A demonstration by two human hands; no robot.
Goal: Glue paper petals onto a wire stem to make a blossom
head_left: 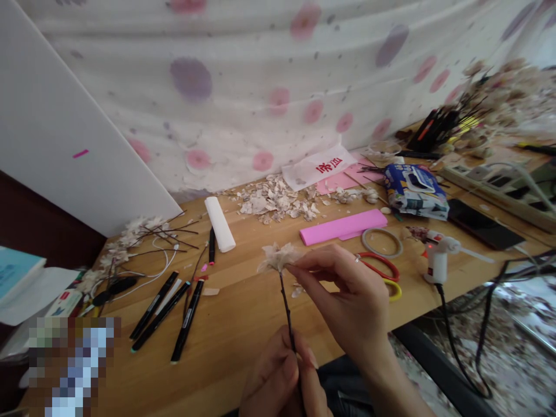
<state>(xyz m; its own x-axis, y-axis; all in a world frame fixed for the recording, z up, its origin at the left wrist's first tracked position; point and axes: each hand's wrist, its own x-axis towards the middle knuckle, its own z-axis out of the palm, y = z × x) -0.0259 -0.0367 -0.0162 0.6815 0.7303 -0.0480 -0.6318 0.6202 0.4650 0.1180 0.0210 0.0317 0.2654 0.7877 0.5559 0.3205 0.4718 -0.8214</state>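
Observation:
My left hand (278, 373) is closed around the lower part of a thin dark twig (287, 310), which stands nearly upright over the table's front. At the twig's top sits a pale, papery flower (277, 256) with spread petals. My right hand (347, 295) pinches the flower's right lower edge between thumb and forefinger; the exact fingertip contact is too small to make out. Behind my right hand lie scissors with red and yellow handle loops (380, 266), partly hidden, and a roll of tape (382, 242).
Black markers (160, 315) and pale flower twigs (130, 243) lie left. Behind are a white paper roll (220, 225), loose petals (278, 200) and folded pink paper (343, 226). A glue gun (436, 258), phone (484, 223) and wipes pack (414, 188) stand right, with a cord hanging over the edge.

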